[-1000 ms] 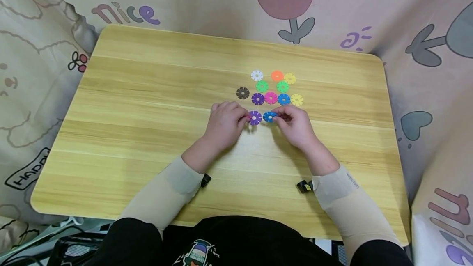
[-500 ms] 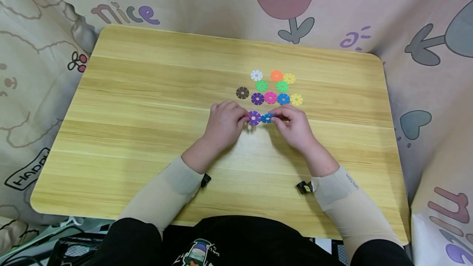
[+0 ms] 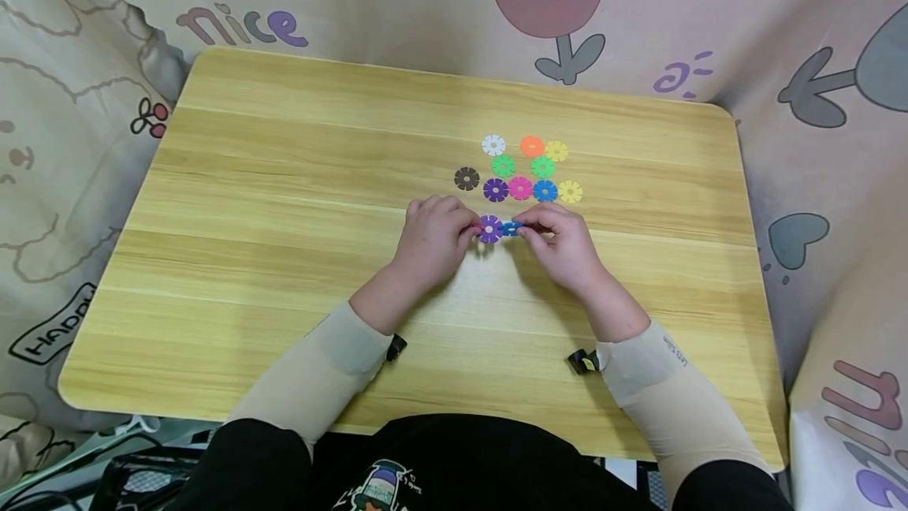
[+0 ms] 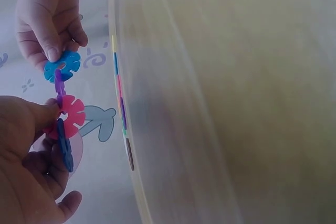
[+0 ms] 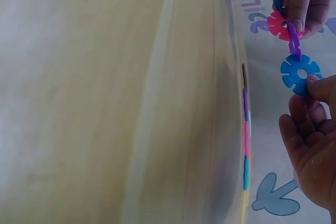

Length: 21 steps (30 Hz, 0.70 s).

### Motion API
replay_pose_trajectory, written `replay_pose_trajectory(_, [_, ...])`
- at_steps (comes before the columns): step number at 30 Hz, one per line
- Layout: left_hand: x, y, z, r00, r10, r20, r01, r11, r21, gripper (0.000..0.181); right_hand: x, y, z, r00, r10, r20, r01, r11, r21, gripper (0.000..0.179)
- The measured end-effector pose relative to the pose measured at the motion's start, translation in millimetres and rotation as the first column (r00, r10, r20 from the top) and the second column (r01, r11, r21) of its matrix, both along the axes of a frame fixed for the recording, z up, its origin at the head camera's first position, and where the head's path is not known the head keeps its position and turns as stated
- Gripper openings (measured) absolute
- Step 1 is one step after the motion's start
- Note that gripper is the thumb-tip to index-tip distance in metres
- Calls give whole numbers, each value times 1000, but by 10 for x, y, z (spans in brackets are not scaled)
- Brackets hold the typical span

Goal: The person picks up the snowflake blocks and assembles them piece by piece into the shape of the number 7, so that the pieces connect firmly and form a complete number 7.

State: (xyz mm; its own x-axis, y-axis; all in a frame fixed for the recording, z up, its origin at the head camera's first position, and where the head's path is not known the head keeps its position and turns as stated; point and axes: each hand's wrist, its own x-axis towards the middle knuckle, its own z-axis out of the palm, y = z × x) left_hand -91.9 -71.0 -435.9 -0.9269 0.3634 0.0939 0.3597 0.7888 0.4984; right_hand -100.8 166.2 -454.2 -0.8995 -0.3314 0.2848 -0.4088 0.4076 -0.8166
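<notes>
Notched flower-shaped plastic discs hang linked in a short chain between my hands, above the table. My left hand (image 3: 434, 239) pinches the pink disc (image 4: 76, 115), and a dark blue disc (image 4: 64, 149) is joined to it on the near side of that hand. Slotted onto the pink one is a purple disc (image 3: 492, 238), turned across it. My right hand (image 3: 563, 243) holds the bright blue disc (image 5: 294, 80) between thumb and fingers; its edge meets the purple disc's edge. In the head view the fingers cover most of the pink disc.
Beyond the hands, several loose discs lie flat on the wooden table (image 3: 284, 219): a brown one (image 3: 458, 179), a white one (image 3: 485, 146), an orange one (image 3: 531, 142), plus green, yellow, purple, pink and blue ones. Printed curtain (image 3: 397, 6) surrounds the table's back and sides.
My right hand has shifted slightly left, bringing the bright blue disc from apart to against the purple disc. The blue disc has tilted to a narrower outline. My left hand has stayed nearly still.
</notes>
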Motion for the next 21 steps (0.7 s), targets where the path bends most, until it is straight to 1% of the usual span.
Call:
replay_pose_trajectory(8, [-9,-6,-16,1000,9,-19,-8,1000,22,15,9,-25,23,999,-10,-39,11,1000,21,12])
replay_pose_trajectory(14, [-12,-12,-23,999,3,-50,1,998,67,14,16,-39,41,998,-19,-62,19,1000,12,11])
replay_pose_trajectory(21, [-16,-19,-21,998,8,-58,-2,994,113,13,11,-50,41,997,-14,-76,14,1000,0,10])
